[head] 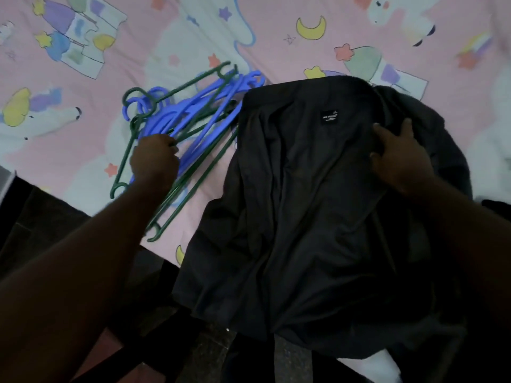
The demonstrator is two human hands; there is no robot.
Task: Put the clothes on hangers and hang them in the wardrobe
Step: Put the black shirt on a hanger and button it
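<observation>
Left hand (154,157) curled over the hanger pile, fingers closed round a green hanger (177,172). Right hand (401,156) pressed on the black shirt (304,211) just below the collar, thumb and fingers pinching a fold of cloth. Blue hangers (193,111) tangled with green ones, just left of the shirt. Shirt spread open over the bed's edge, label (329,117) up. Underneath, pink cartoon-print bedsheet (83,150).
</observation>
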